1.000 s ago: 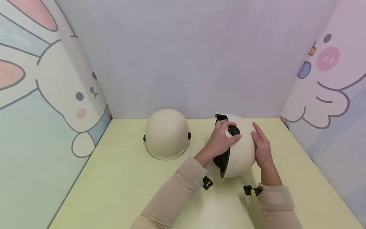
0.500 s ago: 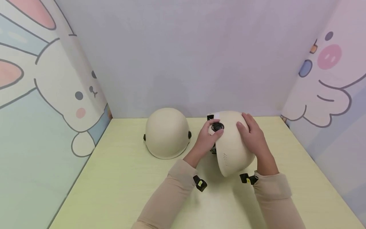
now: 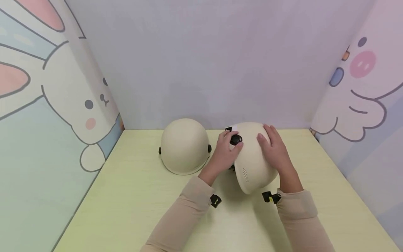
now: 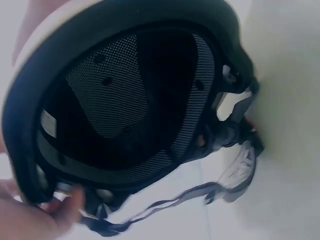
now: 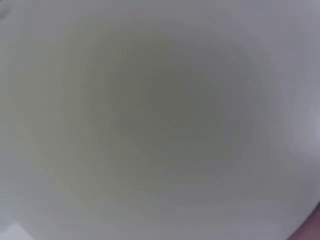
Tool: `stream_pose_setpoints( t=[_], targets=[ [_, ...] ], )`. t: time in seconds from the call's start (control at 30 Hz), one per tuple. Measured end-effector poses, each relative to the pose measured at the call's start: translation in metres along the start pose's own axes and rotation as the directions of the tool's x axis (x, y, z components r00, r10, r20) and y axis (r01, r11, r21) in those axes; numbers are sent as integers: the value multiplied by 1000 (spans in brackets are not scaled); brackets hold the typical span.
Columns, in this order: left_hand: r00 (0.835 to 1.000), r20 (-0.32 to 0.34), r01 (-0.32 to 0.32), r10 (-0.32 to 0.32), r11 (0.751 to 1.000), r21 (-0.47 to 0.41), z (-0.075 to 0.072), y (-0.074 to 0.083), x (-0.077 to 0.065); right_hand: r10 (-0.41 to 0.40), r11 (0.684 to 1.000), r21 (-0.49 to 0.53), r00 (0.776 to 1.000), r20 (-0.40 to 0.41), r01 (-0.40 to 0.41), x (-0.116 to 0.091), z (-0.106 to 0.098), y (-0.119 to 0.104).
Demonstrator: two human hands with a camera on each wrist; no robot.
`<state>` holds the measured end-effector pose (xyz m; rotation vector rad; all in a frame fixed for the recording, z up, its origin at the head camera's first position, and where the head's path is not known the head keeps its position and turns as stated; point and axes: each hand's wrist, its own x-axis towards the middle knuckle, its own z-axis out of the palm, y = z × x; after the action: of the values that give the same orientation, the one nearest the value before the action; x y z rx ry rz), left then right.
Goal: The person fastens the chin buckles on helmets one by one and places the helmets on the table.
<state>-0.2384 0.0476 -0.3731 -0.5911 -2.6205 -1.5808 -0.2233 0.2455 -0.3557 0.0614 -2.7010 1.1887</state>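
Observation:
A cream helmet is tilted on its side at the right of the head view, its opening turned left. My left hand grips its edge, fingers and thumb around a round black side knob. My right hand rests against the shell with fingers extended. In the left wrist view, the black padded liner shows inside, and a chin strap hangs below the opening. The pale shell fills nearly all of the right wrist view.
A second cream helmet stands dome up just left of my left hand. Both are on a pale yellow table. A plain grey wall rises behind, and cartoon-printed panels flank the table, with a rabbit on the left.
The held helmet has moved left with both hands and turned, so its dark inside has gone from the head view. My right hand has slid further onto the shell. The other helmet stays put.

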Motion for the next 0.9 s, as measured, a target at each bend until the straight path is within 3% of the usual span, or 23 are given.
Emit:
stream_pose_setpoints(
  t=[0.1,0.17,0.27,0.37,0.47,0.63,0.9],
  targets=[
    [999,-22,45,-41,975,218,2,9,-1,-4,1000,14,1000,-10,4,-1,2,3],
    [998,-34,59,-50,933,354,5,15,-1,-13,1000,19,1000,-19,13,-2,3,4],
    [1000,-28,27,-15,851,525,9,21,1,-29,999,25,999,-22,29,-2,5,5],
    [999,6,-36,40,784,620,12,24,1,-49,998,35,999,-16,50,-3,6,4],
    [997,22,-75,80,741,667,15,25,1,-72,996,60,997,-23,73,-5,6,7],
    [994,13,-86,106,719,689,15,23,-1,-68,983,166,995,-72,79,-13,7,25],
    [995,-7,-73,103,752,656,15,16,-2,21,927,374,996,-92,15,-25,19,63]
  ],
)
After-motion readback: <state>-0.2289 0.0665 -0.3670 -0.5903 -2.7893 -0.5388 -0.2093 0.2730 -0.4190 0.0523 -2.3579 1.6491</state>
